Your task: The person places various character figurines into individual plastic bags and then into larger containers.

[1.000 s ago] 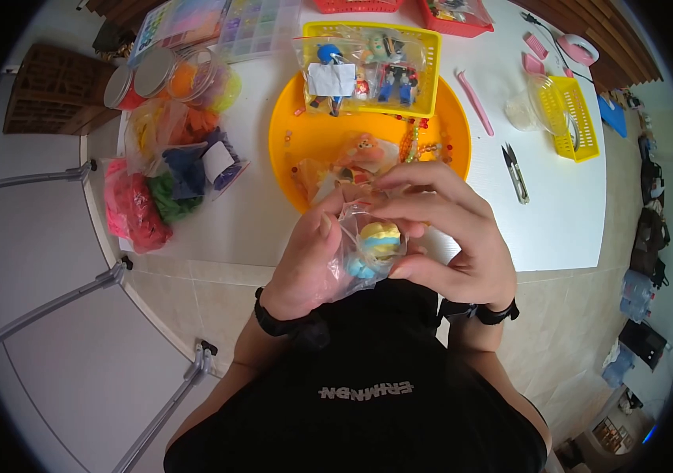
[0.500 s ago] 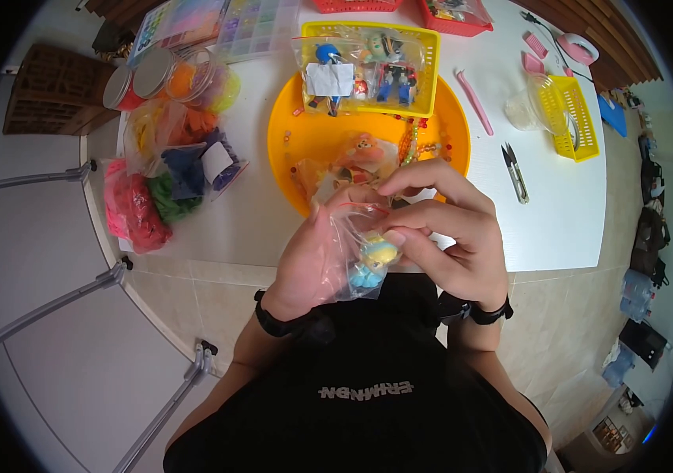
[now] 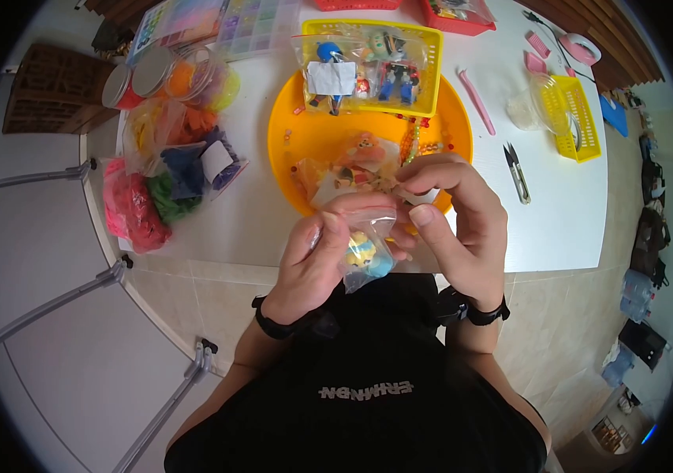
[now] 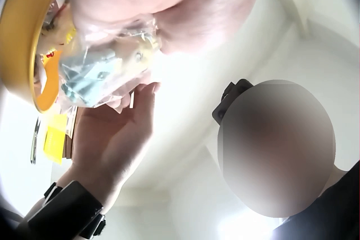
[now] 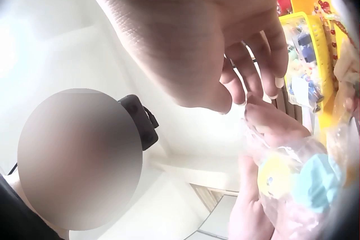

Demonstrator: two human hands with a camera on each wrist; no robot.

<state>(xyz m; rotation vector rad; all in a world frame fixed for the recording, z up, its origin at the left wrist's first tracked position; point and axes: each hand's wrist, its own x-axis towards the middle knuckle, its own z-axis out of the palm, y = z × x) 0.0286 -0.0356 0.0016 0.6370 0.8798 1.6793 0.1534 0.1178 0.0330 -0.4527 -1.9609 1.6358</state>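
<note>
A small, rounded yellow-and-light-blue figure (image 3: 361, 251) sat inside a clear, thin plastic bag with a red line near its upper edge (image 3: 384, 223), held in front of the person's body, at the near edge of the white surface (image 3: 246, 229) and the round orange-yellow tray (image 3: 287, 162). The left hand (image 3: 305, 264) pinched the bag's left side, thumb in front; the right hand (image 3: 470, 232) was loosely bent just beside the upper right corner, its grip spread, with nothing seen pinched; whether a fingertip touched the film could not be told.

The packet looked light, its film limp, crinkly and probably slippery, the figure likely firmer and apt to slide about within. The best hold seemed the flat film beside the red line, or the figure's rounded body through the plastic, squeezed gently.
</note>
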